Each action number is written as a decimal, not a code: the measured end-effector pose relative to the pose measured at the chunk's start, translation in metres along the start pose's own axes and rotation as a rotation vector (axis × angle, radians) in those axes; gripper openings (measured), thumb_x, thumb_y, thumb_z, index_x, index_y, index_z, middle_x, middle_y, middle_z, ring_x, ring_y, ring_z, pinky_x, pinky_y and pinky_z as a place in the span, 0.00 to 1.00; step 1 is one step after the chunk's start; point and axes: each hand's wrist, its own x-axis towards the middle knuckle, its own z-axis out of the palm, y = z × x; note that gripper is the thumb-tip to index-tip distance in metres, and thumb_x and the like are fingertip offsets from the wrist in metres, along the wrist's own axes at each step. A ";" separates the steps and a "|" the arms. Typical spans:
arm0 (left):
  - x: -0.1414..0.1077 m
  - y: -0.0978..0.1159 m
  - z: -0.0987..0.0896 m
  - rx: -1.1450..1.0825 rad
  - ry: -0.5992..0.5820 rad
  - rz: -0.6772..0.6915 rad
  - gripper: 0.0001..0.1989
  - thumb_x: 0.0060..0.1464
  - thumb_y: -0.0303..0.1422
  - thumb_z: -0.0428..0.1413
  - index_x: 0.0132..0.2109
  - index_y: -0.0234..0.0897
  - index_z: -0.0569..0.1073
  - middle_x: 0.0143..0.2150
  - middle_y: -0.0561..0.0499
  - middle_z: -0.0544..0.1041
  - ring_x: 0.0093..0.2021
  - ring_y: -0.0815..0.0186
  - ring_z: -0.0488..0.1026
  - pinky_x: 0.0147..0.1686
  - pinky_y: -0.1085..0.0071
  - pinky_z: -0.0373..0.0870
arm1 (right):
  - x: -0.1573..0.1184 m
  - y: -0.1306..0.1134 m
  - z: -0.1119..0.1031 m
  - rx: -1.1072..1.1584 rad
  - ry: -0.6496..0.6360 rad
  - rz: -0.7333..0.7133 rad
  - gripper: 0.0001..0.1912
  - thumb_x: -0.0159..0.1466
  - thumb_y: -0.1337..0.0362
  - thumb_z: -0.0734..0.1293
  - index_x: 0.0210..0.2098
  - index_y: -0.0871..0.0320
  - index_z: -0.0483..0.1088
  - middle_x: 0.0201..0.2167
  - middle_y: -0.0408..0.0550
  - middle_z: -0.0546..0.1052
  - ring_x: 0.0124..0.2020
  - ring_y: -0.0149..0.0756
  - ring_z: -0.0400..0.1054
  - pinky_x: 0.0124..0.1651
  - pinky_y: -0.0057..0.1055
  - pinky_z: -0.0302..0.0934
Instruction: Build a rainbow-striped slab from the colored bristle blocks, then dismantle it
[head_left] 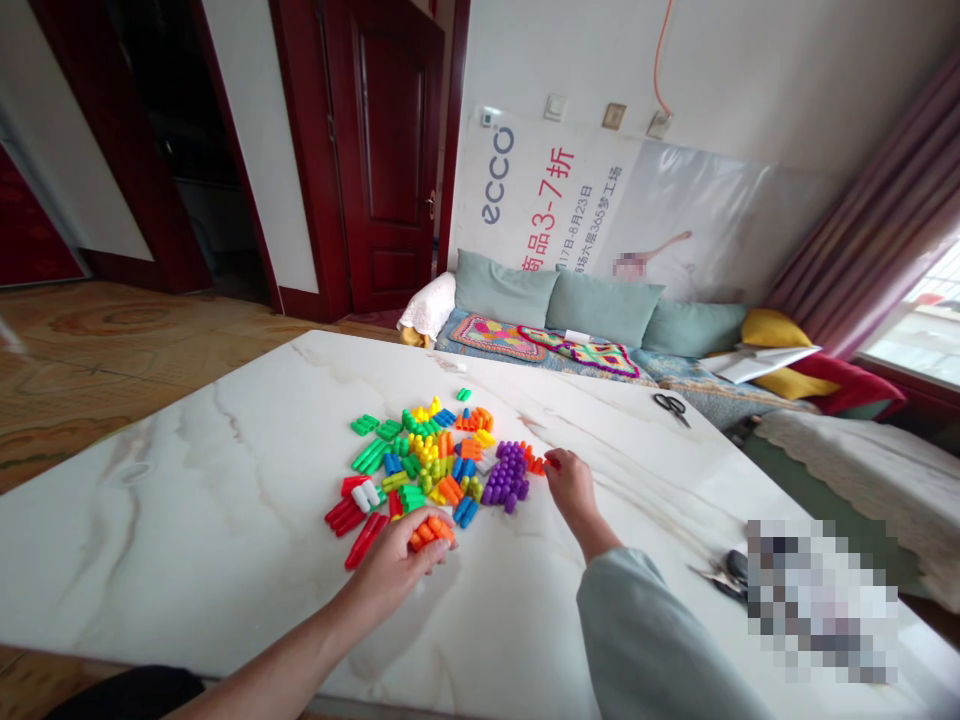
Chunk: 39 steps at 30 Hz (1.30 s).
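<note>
My left hand [411, 548] is closed around several orange plastic building pieces [433, 532], held over the near side of a colourful pile. Out to the right of the pile, my right hand [571, 488] has its fingers closed on a red-orange building piece [535, 463]; its fingertips partly cover it. Between the hands lies a cluster of purple pieces [506, 474]. Green pieces [372, 452], yellow pieces [426, 450] and blue pieces [466, 511] are heaped further left. Red pieces [366, 541] and white pieces [366, 496] rest beside my left hand.
The pile sits on a white marble-patterned table [225, 480]. Black scissors [671, 407] lie near its far right edge, and a second pair of scissors [726, 577] lies at right beside a blurred-out area. Behind the table stands a sofa with cushions [604, 305].
</note>
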 end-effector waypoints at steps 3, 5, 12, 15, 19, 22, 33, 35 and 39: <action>-0.001 0.001 0.001 0.004 0.001 -0.005 0.13 0.53 0.39 0.55 0.42 0.35 0.73 0.36 0.48 0.78 0.32 0.65 0.72 0.29 0.73 0.68 | 0.000 0.002 0.002 0.039 -0.003 -0.003 0.16 0.57 0.74 0.60 0.41 0.60 0.75 0.39 0.49 0.79 0.37 0.34 0.72 0.42 0.27 0.62; -0.001 0.003 0.001 0.006 0.003 -0.006 0.13 0.53 0.39 0.55 0.42 0.35 0.73 0.36 0.48 0.78 0.33 0.64 0.72 0.29 0.72 0.68 | 0.000 0.003 0.004 0.058 -0.001 -0.002 0.18 0.56 0.76 0.60 0.42 0.60 0.74 0.39 0.50 0.79 0.38 0.34 0.73 0.43 0.27 0.62; -0.001 0.003 0.001 -0.030 0.006 -0.019 0.14 0.53 0.39 0.55 0.44 0.35 0.71 0.37 0.46 0.78 0.33 0.64 0.72 0.30 0.71 0.69 | -0.008 0.002 0.002 0.077 0.010 -0.009 0.20 0.55 0.75 0.62 0.47 0.61 0.72 0.38 0.50 0.79 0.35 0.34 0.73 0.40 0.28 0.63; -0.002 0.004 0.002 -0.152 -0.005 -0.017 0.17 0.53 0.37 0.53 0.49 0.35 0.68 0.40 0.45 0.77 0.34 0.64 0.73 0.32 0.69 0.70 | -0.014 -0.013 -0.007 0.066 0.068 0.002 0.21 0.58 0.72 0.62 0.50 0.60 0.69 0.45 0.53 0.76 0.34 0.34 0.73 0.37 0.30 0.63; -0.005 0.007 0.002 -0.281 -0.045 -0.019 0.21 0.53 0.34 0.50 0.55 0.36 0.62 0.44 0.45 0.75 0.38 0.63 0.74 0.36 0.66 0.72 | -0.030 -0.062 -0.024 0.261 0.087 -0.108 0.12 0.60 0.66 0.62 0.43 0.59 0.72 0.40 0.50 0.77 0.32 0.32 0.71 0.36 0.29 0.63; -0.006 0.007 0.003 -0.256 -0.026 -0.017 0.26 0.56 0.37 0.51 0.60 0.37 0.58 0.44 0.45 0.75 0.38 0.62 0.74 0.35 0.66 0.72 | -0.055 -0.102 -0.031 0.436 -0.196 -0.270 0.09 0.60 0.63 0.65 0.38 0.58 0.75 0.34 0.47 0.78 0.31 0.32 0.70 0.36 0.27 0.63; -0.008 0.000 0.002 -0.015 -0.042 0.080 0.32 0.59 0.38 0.50 0.68 0.40 0.50 0.36 0.50 0.75 0.34 0.65 0.72 0.35 0.69 0.70 | -0.096 -0.132 -0.021 0.378 -0.420 -0.463 0.08 0.52 0.75 0.69 0.27 0.56 0.77 0.28 0.43 0.75 0.28 0.29 0.67 0.33 0.24 0.60; -0.006 -0.002 0.002 -0.022 -0.039 0.092 0.32 0.59 0.36 0.51 0.68 0.41 0.49 0.38 0.49 0.75 0.36 0.64 0.73 0.37 0.67 0.71 | -0.091 -0.131 -0.024 0.409 -0.406 -0.497 0.08 0.52 0.75 0.68 0.26 0.57 0.76 0.28 0.43 0.75 0.29 0.29 0.67 0.33 0.24 0.60; -0.004 -0.005 0.001 -0.052 -0.035 0.106 0.32 0.59 0.35 0.49 0.67 0.42 0.49 0.45 0.45 0.74 0.39 0.64 0.74 0.40 0.65 0.71 | -0.064 -0.106 -0.041 0.464 -0.133 -0.319 0.09 0.55 0.69 0.67 0.36 0.58 0.74 0.30 0.45 0.77 0.30 0.32 0.69 0.34 0.26 0.62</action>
